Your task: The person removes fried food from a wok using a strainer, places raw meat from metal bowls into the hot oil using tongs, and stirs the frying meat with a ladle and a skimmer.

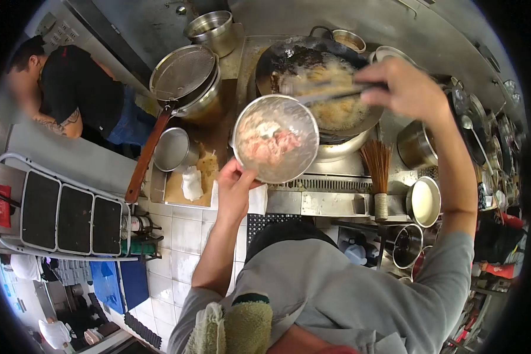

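My left hand (238,184) grips the lower rim of a round metal bowl (259,167), which is tilted toward me. Pale pink raw meat (274,144) lies inside it. Just behind the bowl, a large black wok (269,65) holds bubbling oil with light brown pieces of food (336,88). My right hand (395,87), blurred by motion, is closed on the dark handle of a utensil (342,92) that reaches over the wok toward the bowl. The utensil's shape is smeared.
Left of the wok stand a pot with a wooden-handled strainer (183,71) and a small metal container (174,148). A bamboo brush (379,171) and a pot of pale liquid (425,202) are at right. A co-worker (82,88) bends at far left.
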### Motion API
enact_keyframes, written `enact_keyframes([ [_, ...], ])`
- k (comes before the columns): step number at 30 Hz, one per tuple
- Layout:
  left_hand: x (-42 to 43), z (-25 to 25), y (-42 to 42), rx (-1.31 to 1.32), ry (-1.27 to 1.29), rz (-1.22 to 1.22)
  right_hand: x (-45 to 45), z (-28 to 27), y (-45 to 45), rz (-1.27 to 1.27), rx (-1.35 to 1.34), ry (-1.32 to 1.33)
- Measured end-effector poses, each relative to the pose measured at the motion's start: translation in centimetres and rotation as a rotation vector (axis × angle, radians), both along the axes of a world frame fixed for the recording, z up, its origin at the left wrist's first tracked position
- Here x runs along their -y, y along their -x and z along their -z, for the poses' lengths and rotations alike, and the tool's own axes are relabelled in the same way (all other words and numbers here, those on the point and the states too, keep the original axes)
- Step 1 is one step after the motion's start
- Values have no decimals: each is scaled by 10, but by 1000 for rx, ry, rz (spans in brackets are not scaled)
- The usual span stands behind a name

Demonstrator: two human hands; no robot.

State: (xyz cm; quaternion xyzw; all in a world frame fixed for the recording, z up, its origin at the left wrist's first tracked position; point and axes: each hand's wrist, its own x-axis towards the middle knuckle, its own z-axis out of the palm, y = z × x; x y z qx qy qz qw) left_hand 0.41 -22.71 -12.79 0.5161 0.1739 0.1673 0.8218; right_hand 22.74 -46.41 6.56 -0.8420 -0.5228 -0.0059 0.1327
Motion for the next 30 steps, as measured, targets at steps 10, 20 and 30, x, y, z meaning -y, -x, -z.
enact_keyframes([
  [10,24,1,-40,136,-140,231,1,36,66,127,178,285],
  [20,11,9,-36,12,117,207,29,-18,47,301,168,-9],
  [30,-43,31,30,-72,128,-52,-76,96,-24,445,115,429],
])
